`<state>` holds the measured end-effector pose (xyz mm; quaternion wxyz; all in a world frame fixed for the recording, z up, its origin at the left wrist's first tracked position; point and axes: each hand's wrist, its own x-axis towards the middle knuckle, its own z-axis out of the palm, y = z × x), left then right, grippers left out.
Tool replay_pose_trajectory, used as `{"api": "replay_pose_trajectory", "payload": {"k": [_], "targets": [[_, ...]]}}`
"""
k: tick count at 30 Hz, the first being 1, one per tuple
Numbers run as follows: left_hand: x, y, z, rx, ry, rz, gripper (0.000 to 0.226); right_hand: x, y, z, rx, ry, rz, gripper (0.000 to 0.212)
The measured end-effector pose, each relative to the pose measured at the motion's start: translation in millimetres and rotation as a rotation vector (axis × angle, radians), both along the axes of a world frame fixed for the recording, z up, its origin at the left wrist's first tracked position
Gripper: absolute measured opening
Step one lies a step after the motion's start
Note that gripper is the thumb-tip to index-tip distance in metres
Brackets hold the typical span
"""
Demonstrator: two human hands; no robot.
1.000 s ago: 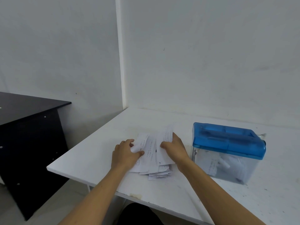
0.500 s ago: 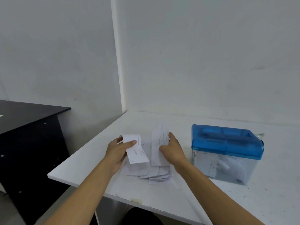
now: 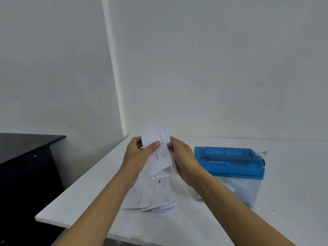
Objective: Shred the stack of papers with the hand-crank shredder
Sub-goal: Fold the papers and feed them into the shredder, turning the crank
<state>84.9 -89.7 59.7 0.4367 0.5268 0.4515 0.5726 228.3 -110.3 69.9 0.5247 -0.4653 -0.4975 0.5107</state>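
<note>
Head view: I pinch printed white slips (image 3: pixel 160 153) between left hand (image 3: pixel 137 155) and right hand (image 3: pixel 183 160), above the stack (image 3: pixel 152 196) left of the blue-lidded clear plastic shredder (image 3: pixel 229 162); feeding its slot comes next.

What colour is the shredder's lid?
Translucent blue: the shredder lid sits over a clear bin, seen in the head view.

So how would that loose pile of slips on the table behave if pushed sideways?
The paper pile would probably fan out rather than slide together: its slips already lie staggered. They look thin and light, so likely floppy, like the sheets bending in both hands.
</note>
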Motion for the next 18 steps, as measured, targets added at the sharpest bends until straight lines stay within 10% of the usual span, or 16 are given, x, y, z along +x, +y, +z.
{"api": "replay_pose_trajectory", "payload": {"k": [7, 18], "targets": [[36.8, -1.8, 32.6, 0.041, 0.017, -0.057, 0.067, 27.7, -17.4, 30.8, 0.168, -0.048, -0.02, 0.031], [107.8, -1.5, 61.7, 0.256, 0.127, -0.09, 0.012, 119.0, -41.9, 50.5, 0.294, -0.434, -0.181, 0.036]]}}
